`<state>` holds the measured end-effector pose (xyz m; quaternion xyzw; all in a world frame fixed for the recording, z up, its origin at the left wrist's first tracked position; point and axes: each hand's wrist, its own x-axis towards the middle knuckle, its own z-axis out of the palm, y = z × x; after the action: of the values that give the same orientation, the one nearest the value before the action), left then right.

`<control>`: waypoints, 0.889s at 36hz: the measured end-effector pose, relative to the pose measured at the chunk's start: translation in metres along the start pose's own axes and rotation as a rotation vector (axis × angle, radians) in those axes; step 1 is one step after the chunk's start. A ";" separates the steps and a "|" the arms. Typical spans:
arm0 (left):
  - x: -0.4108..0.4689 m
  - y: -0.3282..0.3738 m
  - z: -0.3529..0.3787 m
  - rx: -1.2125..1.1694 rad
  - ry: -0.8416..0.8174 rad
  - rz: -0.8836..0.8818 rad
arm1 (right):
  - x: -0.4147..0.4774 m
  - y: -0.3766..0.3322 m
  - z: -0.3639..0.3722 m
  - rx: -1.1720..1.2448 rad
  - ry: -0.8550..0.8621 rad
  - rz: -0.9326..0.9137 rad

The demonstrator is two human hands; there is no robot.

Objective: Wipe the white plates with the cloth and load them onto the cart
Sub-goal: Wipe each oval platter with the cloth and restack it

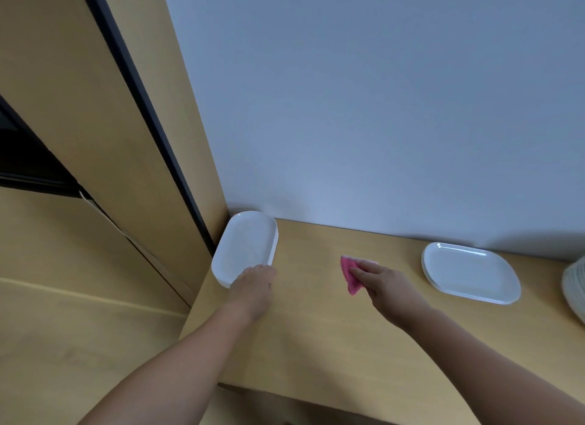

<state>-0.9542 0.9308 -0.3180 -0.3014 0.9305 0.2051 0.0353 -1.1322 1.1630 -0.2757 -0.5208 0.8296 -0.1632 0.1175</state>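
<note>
A small stack of white oval plates [243, 245] sits at the table's far left corner, against the wall. My left hand [253, 280] lies on the near rim of the top plate; its fingertips are hidden behind the hand. A pink cloth [348, 277] is held in my right hand [384, 287], low over the middle of the wooden table [316, 339]. A second stack of white plates [470, 272] lies flat further right. No cart is in view.
A grey-white wall stands right behind the table. A tall wooden cabinet panel with a dark edge [152, 123] rises at the left, close to the left plates. The rim of another white stack [576, 288] shows at the right frame edge.
</note>
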 end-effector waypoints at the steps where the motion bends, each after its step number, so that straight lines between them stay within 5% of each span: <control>1: 0.002 0.008 0.001 0.006 0.002 0.018 | -0.004 0.004 -0.002 0.017 0.013 0.003; 15: 0.040 0.179 0.064 -0.074 -0.040 0.271 | -0.106 0.114 -0.044 0.102 0.208 0.220; 32: 0.111 0.322 0.147 -0.186 -0.186 -0.148 | -0.175 0.256 -0.079 -0.008 0.244 0.229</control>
<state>-1.2379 1.1659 -0.3577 -0.3508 0.8754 0.3145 0.1083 -1.2974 1.4358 -0.2992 -0.3999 0.8923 -0.2072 0.0317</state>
